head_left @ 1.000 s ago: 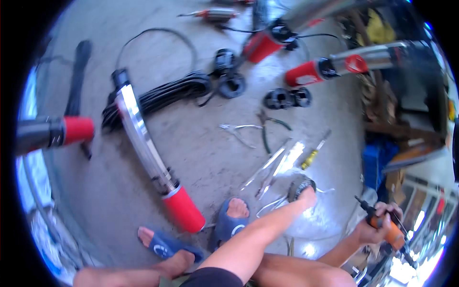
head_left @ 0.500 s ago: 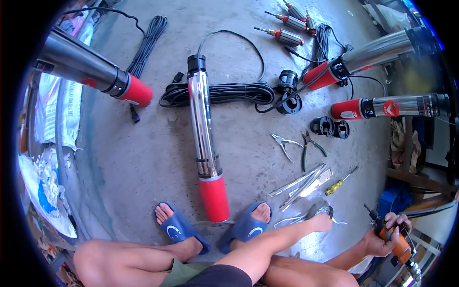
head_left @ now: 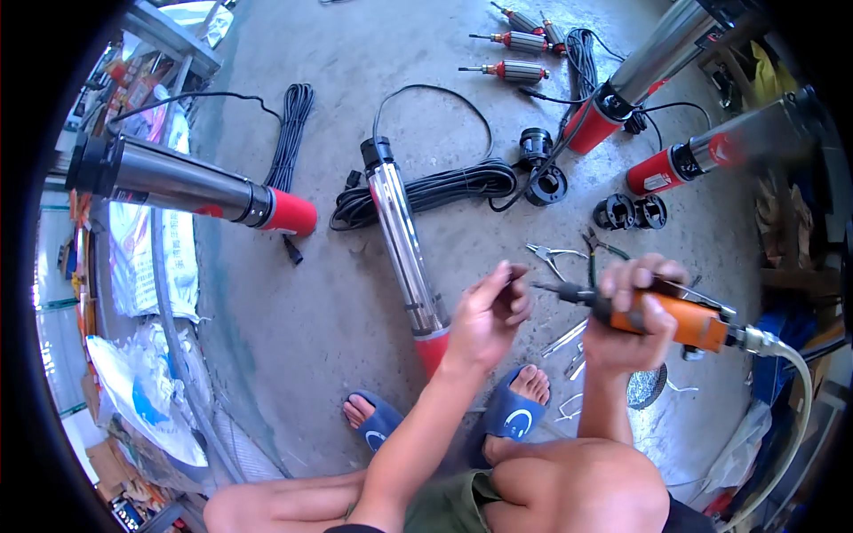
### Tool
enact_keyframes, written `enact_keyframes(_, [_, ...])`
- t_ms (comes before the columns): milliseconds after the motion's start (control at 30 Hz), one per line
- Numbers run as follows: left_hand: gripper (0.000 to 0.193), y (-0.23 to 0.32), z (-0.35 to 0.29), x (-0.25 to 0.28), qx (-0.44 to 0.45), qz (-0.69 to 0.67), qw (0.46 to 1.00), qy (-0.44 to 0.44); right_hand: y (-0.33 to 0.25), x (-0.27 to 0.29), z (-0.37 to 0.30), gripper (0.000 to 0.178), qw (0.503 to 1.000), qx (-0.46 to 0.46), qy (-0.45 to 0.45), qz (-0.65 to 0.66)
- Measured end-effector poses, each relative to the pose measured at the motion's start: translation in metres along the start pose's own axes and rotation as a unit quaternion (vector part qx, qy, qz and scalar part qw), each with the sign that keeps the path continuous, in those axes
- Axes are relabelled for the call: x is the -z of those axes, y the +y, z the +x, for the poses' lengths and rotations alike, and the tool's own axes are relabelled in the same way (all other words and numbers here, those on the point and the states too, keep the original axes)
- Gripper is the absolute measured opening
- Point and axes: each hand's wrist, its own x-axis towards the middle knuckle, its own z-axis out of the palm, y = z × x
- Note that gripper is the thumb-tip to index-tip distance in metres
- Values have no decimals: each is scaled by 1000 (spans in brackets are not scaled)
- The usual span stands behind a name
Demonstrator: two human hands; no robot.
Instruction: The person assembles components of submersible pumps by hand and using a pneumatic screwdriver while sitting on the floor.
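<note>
Orange pneumatic screwdriver point(head_left: 675, 315) in right hand point(head_left: 633, 313) grip; left hand point(head_left: 487, 313) pinching bit tip; pliers point(head_left: 569, 255) beyond.

I have only one view, from the head camera, the left of a pair worn side by side, looking steeply down over my bent knees and blue sandals at the grey concrete floor point(head_left: 293, 355). It sits close above my hands: the left hand point(head_left: 487, 315) and the right hand point(head_left: 631, 311) fill the lower middle. The fisheye bends straight edges, such as the long steel cylinder with a red end point(head_left: 404, 240), and a black rim rings the picture.
</note>
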Motion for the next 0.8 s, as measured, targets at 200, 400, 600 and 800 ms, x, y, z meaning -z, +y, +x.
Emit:
enact_keyframes(200, [29, 12, -22, 6, -43, -35, 998, 27, 26, -17, -15, 32, 999, -36, -22, -5])
enact_keyframes(400, [27, 7, -24, 7, -29, -28, 999, 31, 34, -15, -18, 32, 998, -46, -34, -13])
enact_keyframes(600, [25, 5, -22, 13, 9, -50, 992, 118, 45, -7, -31, 29, 995, -41, -86, -36])
enact_keyframes(800, [23, 19, -23, 42, 34, -63, 977, 200, 80, -7, -56, 29, 981, -26, -176, -80])
